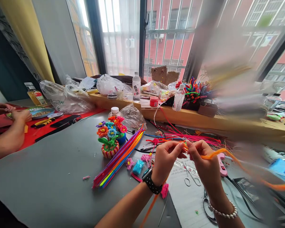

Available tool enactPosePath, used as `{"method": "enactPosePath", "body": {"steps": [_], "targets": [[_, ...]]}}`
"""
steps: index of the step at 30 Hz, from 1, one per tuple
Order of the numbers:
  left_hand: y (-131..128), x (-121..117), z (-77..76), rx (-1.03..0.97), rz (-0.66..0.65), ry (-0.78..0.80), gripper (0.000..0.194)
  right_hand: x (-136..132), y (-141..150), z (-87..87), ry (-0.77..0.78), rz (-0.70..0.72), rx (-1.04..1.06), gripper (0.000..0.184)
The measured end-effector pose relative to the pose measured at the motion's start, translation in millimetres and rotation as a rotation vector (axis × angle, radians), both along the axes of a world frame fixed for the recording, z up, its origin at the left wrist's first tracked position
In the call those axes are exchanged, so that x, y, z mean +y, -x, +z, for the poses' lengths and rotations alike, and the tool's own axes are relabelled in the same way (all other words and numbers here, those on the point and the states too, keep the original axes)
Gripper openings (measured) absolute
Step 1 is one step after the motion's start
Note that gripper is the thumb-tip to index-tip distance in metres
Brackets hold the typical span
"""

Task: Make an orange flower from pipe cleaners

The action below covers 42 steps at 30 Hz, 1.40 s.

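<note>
Pinching orange fuzzy stem (215, 154) w/ L hand (165, 158) & R hand (203, 158), close tog., multicol. bundle (121, 158) at left, silver scissors (187, 178) on white sheet (180, 198)

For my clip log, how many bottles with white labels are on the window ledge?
2: one bottle right of the plastic bag, another beside the bundle of colorful fuzzy stems. More may be hidden.
</note>
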State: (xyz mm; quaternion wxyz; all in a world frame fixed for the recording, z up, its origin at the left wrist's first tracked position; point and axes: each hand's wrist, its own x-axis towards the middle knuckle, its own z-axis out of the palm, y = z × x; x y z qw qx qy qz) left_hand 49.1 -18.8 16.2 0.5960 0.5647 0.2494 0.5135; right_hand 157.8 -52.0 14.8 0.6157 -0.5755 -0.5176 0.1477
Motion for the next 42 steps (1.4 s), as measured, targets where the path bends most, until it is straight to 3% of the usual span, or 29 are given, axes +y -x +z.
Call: {"method": "enactPosePath", "body": {"steps": [8,18,22,25,31,37,42], "targets": [[3,-1,4.0,-0.015,0.026,-0.005,0.025,-1,1,4.3,0.186,0.164,-0.134,0.033],[4,0,5.8,-0.083,-0.068,0.057,0.022,-2,0,6.0,0.179,0.295,-0.088,0.026],[4,2,5.5,-0.147,-0.159,0.121,0.035,-1,-1,5.1,0.142,0.285,-0.013,0.024],[4,3,3.6,-0.133,-0.192,0.063,0.035,-1,-5,4.4,0.17,0.272,0.011,0.028],[7,5,1.9,0.075,-0.131,-0.152,0.029,-2,-5,5.6,0.265,0.344,0.118,0.032],[11,3,5.1,0.097,-0.146,-0.193,0.027,-6,-3,8.0,0.32,0.394,0.291,0.031],[10,0,6.9,0.033,-0.192,-0.128,0.027,-4,-7,5.1,0.257,0.43,0.213,0.03]]}}
